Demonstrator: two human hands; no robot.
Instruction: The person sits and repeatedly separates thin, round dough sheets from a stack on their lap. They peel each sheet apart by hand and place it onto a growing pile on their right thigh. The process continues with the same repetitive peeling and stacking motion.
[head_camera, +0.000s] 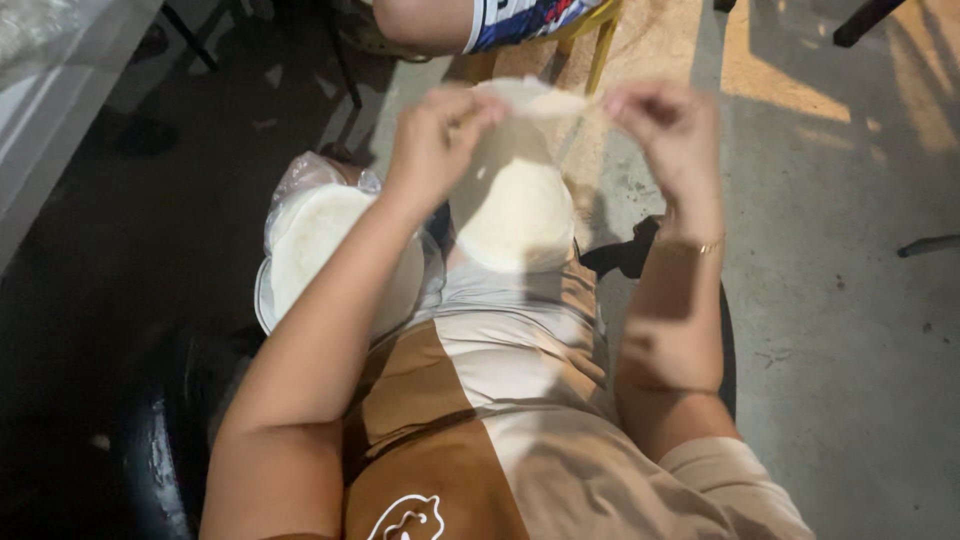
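Head view: both my hands, L (440, 135) & R (665, 125), fingers pinched on thin white wrapper (515, 200), peeling it apart; stack (315, 235) in lap.

A thin, round, white wrapper (515, 205) hangs upright in the air above the lap, its top edge folded over and pinched at both corners, its lower part smooth, pale and slightly translucent
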